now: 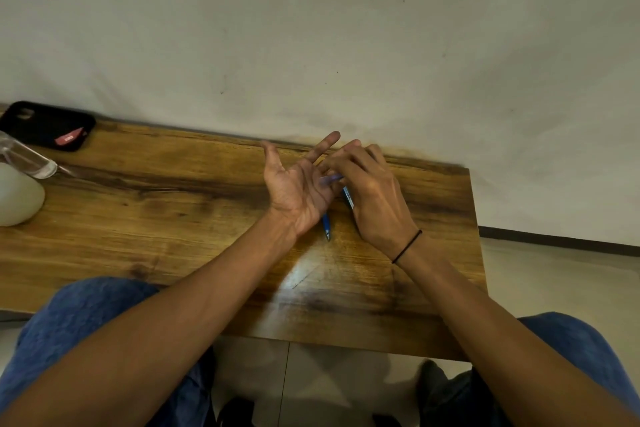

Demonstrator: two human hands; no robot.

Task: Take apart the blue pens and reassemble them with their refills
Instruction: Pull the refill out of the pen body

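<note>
My left hand [294, 184] is held palm up above the wooden table [173, 218], fingers spread and nothing gripped in it. My right hand [372, 199] reaches across it from the right. Its fingertips pinch a pale translucent blue pen barrel [330, 179] that rests over the base of my left fingers. A darker blue pen piece [348, 198] shows just under my right palm; whether that hand holds it or it lies on the table I cannot tell. Another blue pen [326, 228] lies on the table, tip towards me, partly hidden under my left wrist.
A black phone case [45, 125] lies at the table's far left corner. Beside it are a clear plastic bottle [27, 158] and a white rounded object [17, 196]. The table's far edge meets a pale wall, and its right edge [476, 236] drops to the floor.
</note>
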